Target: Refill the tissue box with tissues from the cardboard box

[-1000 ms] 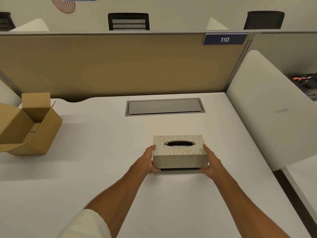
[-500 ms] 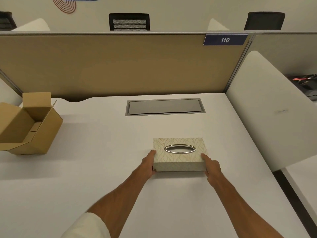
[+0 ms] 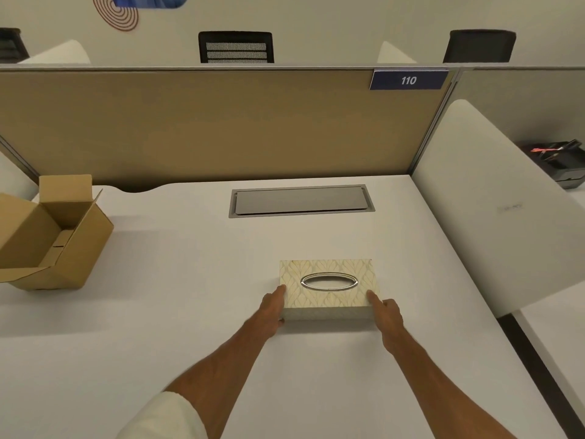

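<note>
The tissue box (image 3: 327, 288) is cream with a leaf pattern and a chrome oval slot. It sits flat on the white desk (image 3: 177, 312), a little right of centre. My left hand (image 3: 271, 309) presses its front left corner, thumb along the top edge. My right hand (image 3: 386, 312) touches the front right corner, one finger on the top edge. The brown cardboard box (image 3: 63, 242) lies open at the desk's far left, well away from both hands. What it holds is hidden, and no tissues show anywhere.
A grey cable hatch (image 3: 300, 201) is set into the desk behind the tissue box. A tan partition (image 3: 221, 122) closes the back. A white side panel (image 3: 493, 201) leans along the right edge, with black items (image 3: 565, 163) beyond it.
The tissue box was raised, with a dark base showing under it; it now rests flat on the desk. Both hands slid back from its sides to its front corners.
</note>
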